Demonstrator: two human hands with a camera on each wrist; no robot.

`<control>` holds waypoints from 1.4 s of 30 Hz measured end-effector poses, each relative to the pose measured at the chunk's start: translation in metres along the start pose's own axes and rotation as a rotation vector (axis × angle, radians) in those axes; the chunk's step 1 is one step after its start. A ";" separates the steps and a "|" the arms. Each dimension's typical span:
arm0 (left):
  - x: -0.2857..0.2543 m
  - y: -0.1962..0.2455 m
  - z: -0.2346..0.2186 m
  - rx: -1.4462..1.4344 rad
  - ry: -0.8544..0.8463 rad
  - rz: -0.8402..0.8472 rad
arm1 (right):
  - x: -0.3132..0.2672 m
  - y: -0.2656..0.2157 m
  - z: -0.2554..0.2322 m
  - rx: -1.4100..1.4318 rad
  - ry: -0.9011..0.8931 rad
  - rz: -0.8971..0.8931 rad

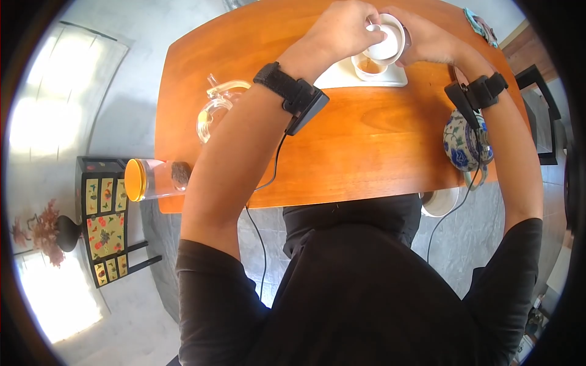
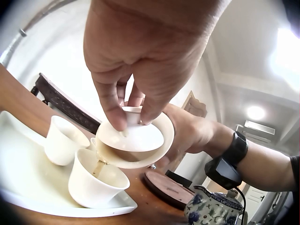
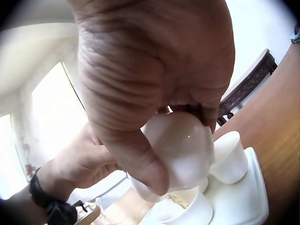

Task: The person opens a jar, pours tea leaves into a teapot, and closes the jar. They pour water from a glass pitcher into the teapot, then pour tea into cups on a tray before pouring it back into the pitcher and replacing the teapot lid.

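Left wrist view: the left hand's fingers (image 2: 112,105) pinch the lid (image 2: 133,136) atop the tilted bowl (image 2: 161,140); the right hand's fingers (image 3: 150,168) grip the bowl above the cup (image 2: 97,180).

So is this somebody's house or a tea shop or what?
Probably a home or a small tea room; I can't tell which. There are little white cups, a blue-and-white teapot and a flowery cabinet.
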State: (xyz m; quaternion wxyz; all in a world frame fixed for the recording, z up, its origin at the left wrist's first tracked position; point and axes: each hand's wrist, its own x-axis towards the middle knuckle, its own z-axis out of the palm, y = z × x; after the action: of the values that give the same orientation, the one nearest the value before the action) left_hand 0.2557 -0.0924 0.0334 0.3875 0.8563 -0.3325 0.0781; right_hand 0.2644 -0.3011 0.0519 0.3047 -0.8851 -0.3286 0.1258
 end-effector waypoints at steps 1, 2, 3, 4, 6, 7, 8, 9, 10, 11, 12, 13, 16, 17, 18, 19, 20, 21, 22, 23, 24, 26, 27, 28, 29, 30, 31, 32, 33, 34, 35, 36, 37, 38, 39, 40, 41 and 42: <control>-0.001 0.000 0.000 -0.001 0.000 -0.002 | 0.002 -0.011 -0.002 -0.062 -0.057 -0.081; -0.002 0.000 0.000 0.001 0.001 -0.002 | 0.001 -0.017 -0.002 -0.061 -0.058 -0.081; -0.003 0.000 0.000 0.003 0.002 -0.002 | -0.001 -0.021 0.000 -0.078 -0.043 -0.078; -0.004 0.000 0.000 0.002 0.001 -0.003 | -0.002 -0.024 0.000 -0.096 -0.027 -0.074; -0.007 -0.001 -0.001 0.029 0.017 -0.032 | -0.001 -0.026 0.001 -0.109 -0.046 -0.073; -0.008 -0.002 -0.001 0.027 0.015 -0.035 | -0.001 -0.027 0.001 -0.124 -0.064 -0.073; -0.009 -0.003 -0.001 0.035 0.016 -0.030 | -0.002 -0.028 0.002 -0.122 -0.066 -0.072; -0.010 -0.004 -0.001 0.044 0.017 -0.023 | -0.003 -0.030 0.003 -0.188 -0.036 -0.058; -0.010 -0.005 -0.001 0.044 0.017 -0.023 | -0.004 -0.032 0.003 -0.254 -0.006 -0.045; -0.010 -0.005 -0.005 0.054 0.023 -0.007 | -0.003 -0.038 0.000 -0.255 -0.008 -0.044; -0.011 -0.006 -0.005 0.066 0.029 0.009 | -0.003 -0.041 0.000 -0.279 -0.026 -0.017; -0.012 -0.006 -0.006 0.066 0.030 0.009 | -0.002 -0.045 0.000 -0.302 -0.046 0.009; -0.018 -0.005 -0.009 0.027 0.044 0.004 | -0.003 -0.056 0.002 -0.256 -0.035 0.003; -0.019 -0.004 -0.010 0.034 0.038 -0.018 | -0.003 -0.056 0.002 -0.256 -0.036 0.002; -0.020 -0.002 -0.011 0.042 0.033 -0.040 | -0.002 -0.055 0.003 -0.284 -0.022 -0.018; -0.021 -0.002 -0.011 0.043 0.035 -0.041 | -0.001 -0.054 0.003 -0.312 -0.008 -0.038; -0.021 -0.003 -0.011 0.032 0.034 -0.037 | 0.001 -0.052 0.002 -0.314 -0.009 -0.040; -0.022 -0.003 -0.010 0.023 0.033 -0.034 | 0.002 -0.050 0.002 -0.373 -0.003 -0.047; -0.023 -0.003 -0.010 0.024 0.036 -0.035 | 0.003 -0.051 0.002 -0.432 0.003 -0.054; -0.024 -0.002 -0.009 0.035 0.049 -0.033 | 0.005 -0.052 0.002 -0.433 0.002 -0.057; -0.024 -0.001 -0.008 0.045 0.062 -0.029 | 0.007 -0.053 0.000 -0.436 -0.041 -0.027; -0.025 0.000 -0.010 0.022 0.069 -0.040 | 0.009 -0.056 -0.002 -0.443 -0.083 0.004; -0.025 0.001 -0.011 -0.002 0.072 -0.050 | 0.009 -0.054 -0.003 -0.425 -0.057 -0.029; -0.024 -0.001 -0.012 -0.002 0.075 -0.048 | 0.009 -0.053 -0.004 -0.408 -0.032 -0.060; -0.024 -0.003 -0.013 0.013 0.099 -0.035 | 0.008 -0.051 -0.005 -0.411 -0.030 -0.062; -0.024 -0.004 -0.013 0.029 0.122 -0.022 | 0.007 -0.049 -0.005 -0.390 0.007 -0.047; -0.025 -0.004 -0.015 0.032 0.125 -0.017 | 0.006 -0.047 -0.006 -0.370 0.045 -0.033; -0.026 -0.003 -0.016 0.018 0.151 -0.058 | 0.004 -0.044 -0.007 -0.376 0.052 -0.035; -0.025 -0.001 -0.018 0.004 0.177 -0.097 | 0.001 -0.041 -0.008 -0.212 0.039 -0.024; -0.024 0.001 -0.020 0.008 0.182 -0.088 | 0.000 -0.041 -0.008 -0.049 0.027 -0.014; -0.023 0.003 -0.021 -0.042 0.213 -0.099 | -0.002 -0.040 -0.007 -0.057 0.035 -0.018; -0.020 0.006 -0.023 -0.093 0.243 -0.111 | -0.004 -0.039 -0.005 0.078 0.072 -0.060; -0.018 0.011 -0.026 -0.091 0.245 -0.102 | -0.007 -0.042 -0.004 0.214 0.108 -0.100; -0.016 0.016 -0.030 -0.090 0.225 -0.102 | -0.010 -0.045 -0.004 0.210 0.117 -0.100; -0.013 0.021 -0.033 -0.089 0.203 -0.101 | -0.011 -0.047 -0.004 0.321 0.109 -0.156; -0.012 0.028 -0.036 -0.088 0.199 -0.089 | -0.013 -0.051 -0.005 0.432 0.101 -0.213; -0.011 0.035 -0.040 -0.032 0.206 -0.022 | -0.014 -0.052 -0.006 0.426 0.112 -0.214; -0.010 0.043 -0.043 0.024 0.213 0.046 | -0.014 -0.052 -0.006 0.385 0.156 -0.173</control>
State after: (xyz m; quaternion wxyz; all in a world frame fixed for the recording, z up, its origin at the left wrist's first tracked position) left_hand 0.2261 -0.0767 0.0856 0.4085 0.8398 -0.3080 0.1817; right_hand 0.2300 -0.2823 0.0898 0.5020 -0.7863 -0.3486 0.0909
